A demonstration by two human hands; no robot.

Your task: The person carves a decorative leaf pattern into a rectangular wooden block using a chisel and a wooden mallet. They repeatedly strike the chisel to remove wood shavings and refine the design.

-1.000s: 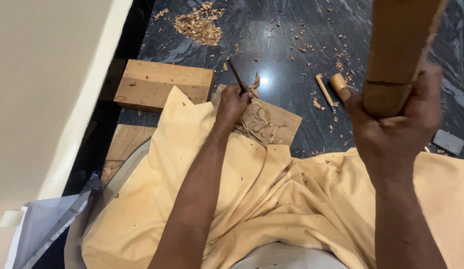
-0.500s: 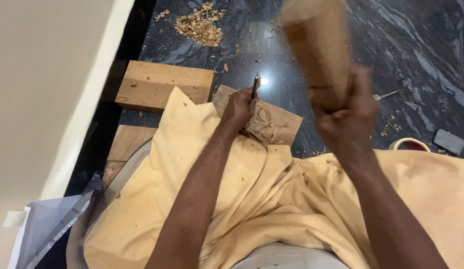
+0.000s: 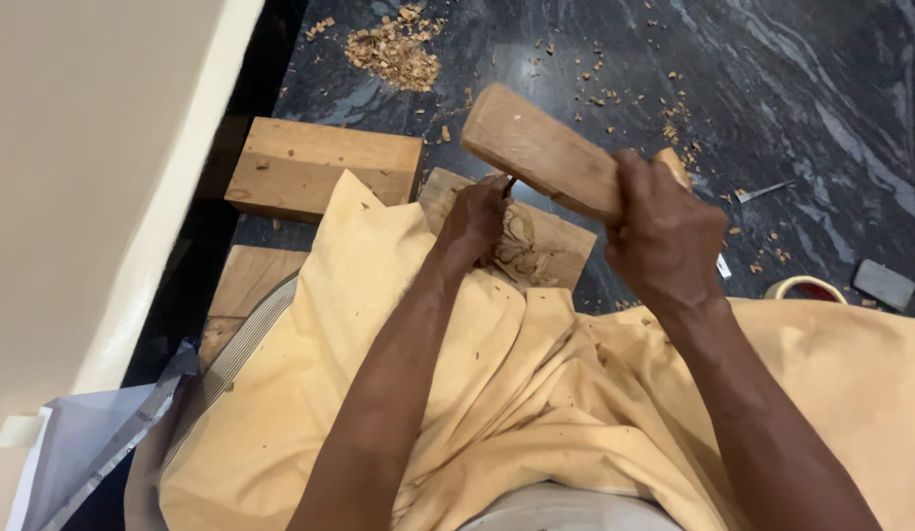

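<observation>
My left hand [image 3: 474, 221] is clenched around a chisel [image 3: 509, 181] standing on the carved board [image 3: 546, 246], while my right hand [image 3: 664, 231] grips the mallet [image 3: 541, 149], long axis slanting down-right, head just above the chisel's top.

Bottom-left corner, by the wall — a crumpled silvery-white plastic package [image 3: 93, 447], flat and open-mouthed.

Dark marble floor [image 3: 821, 108] has a wood chip pile [image 3: 393, 49], two wooden blocks [image 3: 324, 167], and scattered shavings [image 3: 674, 128] everywhere.
</observation>
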